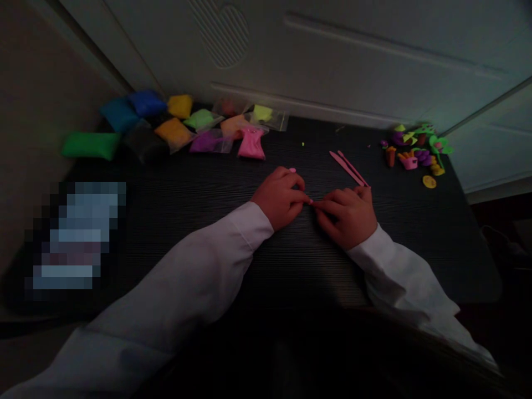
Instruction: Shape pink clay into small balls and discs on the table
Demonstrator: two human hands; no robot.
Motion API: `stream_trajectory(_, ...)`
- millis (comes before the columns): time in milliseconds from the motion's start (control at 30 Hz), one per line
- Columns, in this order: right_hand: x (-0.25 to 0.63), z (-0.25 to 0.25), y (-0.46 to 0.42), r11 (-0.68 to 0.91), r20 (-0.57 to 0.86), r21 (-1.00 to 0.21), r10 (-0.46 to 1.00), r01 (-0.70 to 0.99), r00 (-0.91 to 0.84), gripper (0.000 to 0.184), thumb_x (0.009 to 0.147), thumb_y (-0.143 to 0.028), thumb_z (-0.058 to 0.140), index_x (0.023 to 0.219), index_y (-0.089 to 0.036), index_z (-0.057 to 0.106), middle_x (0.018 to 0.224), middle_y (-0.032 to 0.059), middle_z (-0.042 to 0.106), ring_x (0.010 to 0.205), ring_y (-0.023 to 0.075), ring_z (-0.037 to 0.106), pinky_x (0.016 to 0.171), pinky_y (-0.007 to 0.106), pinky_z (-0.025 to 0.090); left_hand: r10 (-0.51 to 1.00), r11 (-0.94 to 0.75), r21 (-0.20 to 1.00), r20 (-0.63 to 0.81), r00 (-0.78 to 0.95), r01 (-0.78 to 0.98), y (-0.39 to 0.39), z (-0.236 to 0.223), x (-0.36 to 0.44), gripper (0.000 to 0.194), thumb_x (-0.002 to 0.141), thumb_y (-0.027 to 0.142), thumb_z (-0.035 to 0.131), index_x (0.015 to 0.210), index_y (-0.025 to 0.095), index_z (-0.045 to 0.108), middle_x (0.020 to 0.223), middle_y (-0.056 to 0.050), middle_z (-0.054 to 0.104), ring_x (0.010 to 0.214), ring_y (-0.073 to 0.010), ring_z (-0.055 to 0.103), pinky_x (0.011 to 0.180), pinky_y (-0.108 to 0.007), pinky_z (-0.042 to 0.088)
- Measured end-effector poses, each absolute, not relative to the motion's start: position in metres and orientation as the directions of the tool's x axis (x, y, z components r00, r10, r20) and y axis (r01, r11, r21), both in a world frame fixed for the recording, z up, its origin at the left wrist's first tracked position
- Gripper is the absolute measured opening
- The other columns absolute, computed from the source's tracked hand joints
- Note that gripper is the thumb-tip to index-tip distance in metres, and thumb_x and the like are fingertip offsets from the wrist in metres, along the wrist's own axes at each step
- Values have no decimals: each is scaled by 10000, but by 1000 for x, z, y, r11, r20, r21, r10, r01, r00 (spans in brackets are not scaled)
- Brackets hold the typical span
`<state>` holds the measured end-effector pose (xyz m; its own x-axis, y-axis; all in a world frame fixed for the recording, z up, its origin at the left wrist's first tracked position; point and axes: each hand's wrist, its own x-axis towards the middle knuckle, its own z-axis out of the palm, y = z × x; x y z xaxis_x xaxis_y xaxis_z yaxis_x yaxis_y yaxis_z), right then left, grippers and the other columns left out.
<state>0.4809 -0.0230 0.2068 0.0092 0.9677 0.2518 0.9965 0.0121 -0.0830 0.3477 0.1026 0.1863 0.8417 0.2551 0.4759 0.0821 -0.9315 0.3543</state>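
Two bare hands come together over the dark bench [187, 183], fingertips nearly meeting at a small pink piece [311, 202]. That piece sits between the tips of the left hand [279, 198] and the right hand [347, 215], well in from the bench's far edge. Both have their fingers bent; the piece is too small and dim for me to tell which hand grips it, or whether either closes fully on it. Another pink bit [292, 170] shows just beyond the left knuckles. Past the right hand lie two slim pink tools [344, 166], side by side on a slant, their near ends close to its fingers. Farther right, a cluster of small coloured models [409, 160] stands near the corner, a yellow disc [429, 182] just in front. Soft packets in many colours crowd the far left, among them a pink packet [251, 144], a purple packet [206, 142] and a green packet [91, 146]. Nearer, at the left, lies a pixelated rectangle [78, 238]. White sleeves [199, 266] cover both arms.
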Motion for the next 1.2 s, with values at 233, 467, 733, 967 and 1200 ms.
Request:
stream_trajectory(233,481,206,-25,6,265,-78,964,997,15,240,779,-304,404,901,-256,605,800,18,585,729,160,454,746,378,182,257,-932,352,478,840,85,102,186,347,209,735,206,459,781,234,661,837,-26,560,867,-169,427,811,-370,370)
stream_trajectory(467,482,205,-23,-16,266,-65,963,998,33,242,786,-312,397,902,-256,603,815,13,582,735,156,471,742,372,193,244,-937,343,488,838,73,102,185,348,210,734,204,459,784,226,662,841,-28,565,862,-166,425,815,-356,371)
stream_trajectory(733,481,205,-22,-22,247,-53,969,998,34,250,793,-314,387,916,-257,597,830,15,586,741,158,476,739,367,197,239,-939,338,492,837,69,102,186,347,213,736,198,453,783,216,660,851,-34,561,860,-166,427,807,-362,369)
stream_trajectory(967,481,204,-23,-21,274,-67,961,998,38,246,791,-311,388,894,-245,602,811,10,588,731,150,472,734,354,197,210,-949,310,476,854,61,102,186,347,202,733,211,463,792,227,656,851,-30,560,865,-171,419,812,-375,360)
stream_trajectory(1200,480,204,-24,10,261,-72,965,997,10,243,783,-311,394,889,-240,601,801,9,585,720,148,456,728,346,193,231,-939,340,506,831,54,101,186,347,198,732,197,463,766,218,657,825,-23,570,848,-162,433,809,-366,367)
